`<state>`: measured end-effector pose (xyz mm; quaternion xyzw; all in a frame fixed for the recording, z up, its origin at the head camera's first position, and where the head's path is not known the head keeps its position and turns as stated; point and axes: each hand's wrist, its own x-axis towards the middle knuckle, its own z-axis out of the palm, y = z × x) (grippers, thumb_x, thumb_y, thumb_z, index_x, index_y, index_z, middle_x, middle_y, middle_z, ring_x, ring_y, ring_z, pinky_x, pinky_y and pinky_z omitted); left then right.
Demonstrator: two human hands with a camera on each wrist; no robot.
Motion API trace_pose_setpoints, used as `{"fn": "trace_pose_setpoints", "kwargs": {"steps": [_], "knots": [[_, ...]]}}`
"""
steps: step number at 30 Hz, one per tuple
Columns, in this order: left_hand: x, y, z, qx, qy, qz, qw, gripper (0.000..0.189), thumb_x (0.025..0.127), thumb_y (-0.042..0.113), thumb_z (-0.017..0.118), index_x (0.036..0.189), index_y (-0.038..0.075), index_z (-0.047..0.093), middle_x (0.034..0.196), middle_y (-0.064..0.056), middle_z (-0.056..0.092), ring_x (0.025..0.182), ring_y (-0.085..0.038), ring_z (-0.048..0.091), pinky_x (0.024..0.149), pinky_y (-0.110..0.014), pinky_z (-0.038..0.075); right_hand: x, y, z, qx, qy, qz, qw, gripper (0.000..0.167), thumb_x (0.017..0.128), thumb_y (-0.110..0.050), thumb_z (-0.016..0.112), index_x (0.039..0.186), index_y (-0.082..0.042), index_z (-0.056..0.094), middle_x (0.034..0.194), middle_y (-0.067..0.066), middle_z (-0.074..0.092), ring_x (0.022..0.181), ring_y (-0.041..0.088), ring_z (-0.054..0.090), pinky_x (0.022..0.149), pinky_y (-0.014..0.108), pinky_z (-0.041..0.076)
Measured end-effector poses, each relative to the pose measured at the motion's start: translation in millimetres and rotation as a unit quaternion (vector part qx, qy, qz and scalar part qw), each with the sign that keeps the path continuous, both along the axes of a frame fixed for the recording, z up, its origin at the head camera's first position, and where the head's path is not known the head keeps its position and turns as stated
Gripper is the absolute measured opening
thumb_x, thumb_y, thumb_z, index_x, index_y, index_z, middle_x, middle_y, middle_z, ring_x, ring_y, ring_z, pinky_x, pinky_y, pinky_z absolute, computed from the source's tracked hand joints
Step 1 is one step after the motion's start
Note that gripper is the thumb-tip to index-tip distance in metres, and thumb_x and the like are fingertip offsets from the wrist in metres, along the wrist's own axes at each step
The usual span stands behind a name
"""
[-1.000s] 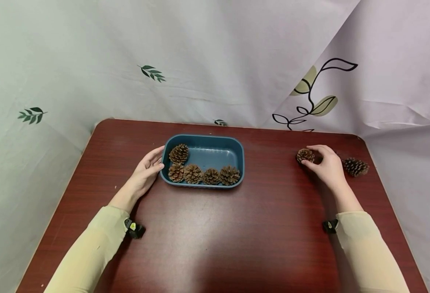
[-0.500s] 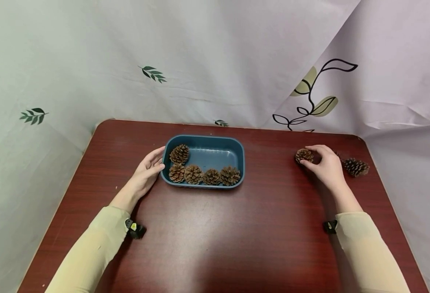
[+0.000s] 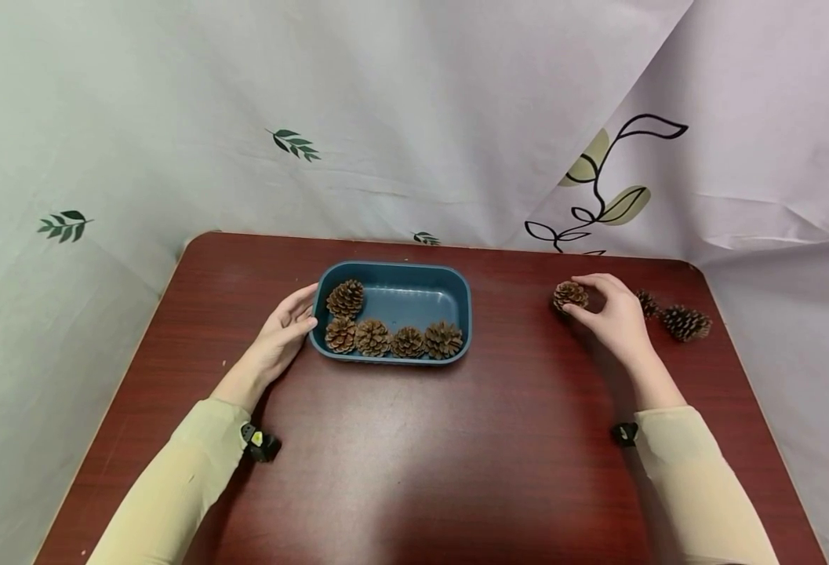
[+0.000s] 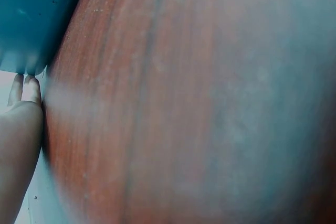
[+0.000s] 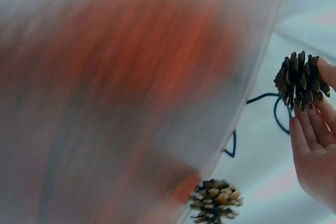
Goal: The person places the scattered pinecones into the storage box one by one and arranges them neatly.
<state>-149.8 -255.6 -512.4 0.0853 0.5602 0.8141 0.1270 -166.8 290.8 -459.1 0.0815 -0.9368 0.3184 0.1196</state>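
Note:
My right hand (image 3: 615, 318) pinches a brown pine cone (image 3: 570, 296) between thumb and fingers at the right of the table. In the right wrist view this held pine cone (image 5: 299, 80) shows dark, spread scales, with the thumb on one side and fingers below. My left hand (image 3: 280, 333) touches the left end of a blue rectangular tray (image 3: 400, 271), thumb tip at the rim and fingers against the outer wall. The left wrist view shows its fingers (image 4: 31, 87) straight against the tray. Several pine cones (image 3: 372, 337) lie inside along the near side and left end.
Two more pine cones lie behind the right hand, a larger pine cone (image 3: 685, 322) and a partly hidden pine cone (image 3: 646, 304). The reddish-brown table (image 3: 414, 439) meets a pale patterned curtain (image 3: 400, 118) at its back edge.
My right hand has shifted a little left with the pine cone in its fingers, revealing more of the pine cone behind it. The left hand and tray stay in place.

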Motion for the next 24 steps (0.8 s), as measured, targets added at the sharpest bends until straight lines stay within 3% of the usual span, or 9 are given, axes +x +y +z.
{"fn": "trace_pose_setpoints", "kwargs": {"steps": [17, 24], "knots": [[-0.2, -0.7, -1.7, -0.006, -0.006, 0.002, 1.0000, 0.057, 0.107, -0.008, 0.049, 0.160, 0.013, 0.041, 0.146, 0.013, 0.060, 0.134, -0.003, 0.056, 0.108, -0.017, 0.049, -11.2, -50, 14.0, -0.033, 0.002, 0.036, 0.9988, 0.047, 0.086, -0.007, 0.089, 0.129, -0.002, 0.072, 0.130, 0.018, 0.070, 0.126, 0.035, 0.064, 0.106, 0.050, 0.047], [-0.1, -1.0, -0.7, -0.009, -0.005, 0.002, 0.9999, 0.057, 0.107, -0.008, 0.049, 0.160, 0.013, 0.041, 0.146, 0.013, 0.060, 0.134, -0.003, 0.055, 0.108, -0.017, 0.048, -14.4, -70, 19.0, -0.054, 0.003, 0.055, 0.9970, 0.047, 0.087, -0.008, 0.088, 0.131, -0.003, 0.073, 0.132, 0.017, 0.070, 0.127, 0.034, 0.064, 0.111, 0.053, 0.047]]}}
